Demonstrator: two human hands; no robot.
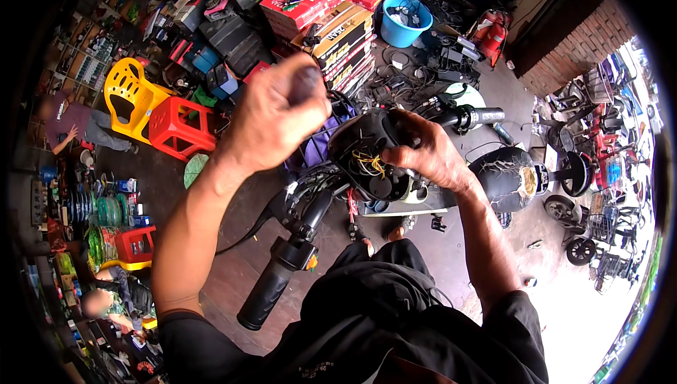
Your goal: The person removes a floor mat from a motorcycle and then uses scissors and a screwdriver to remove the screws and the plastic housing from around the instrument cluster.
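Observation:
My left hand (278, 112) is raised above the front of an electric scooter, fingers curled closed. Something dark shows at its fingertips, too blurred to name. With my right hand (434, 151) I grip the rim of a black rounded headlight housing (352, 141) at the middle of the handlebar. Thin yellow wires (370, 164) and black ones show inside its open back. The left handlebar grip (266, 292) points toward me, beside the brake lever (254, 232). Farther right lies the other handlebar grip (486, 116). A basket with a purple lining (321, 148) sits beyond the housing.
A torn black seat (501, 172) is on the right. Red stool (180, 126), yellow chair (130, 98) and a person (74, 119) are at left; another person (116, 299) sits lower left. Cartons (345, 35), a blue tub (405, 21) and fire extinguishers (493, 35) stand behind.

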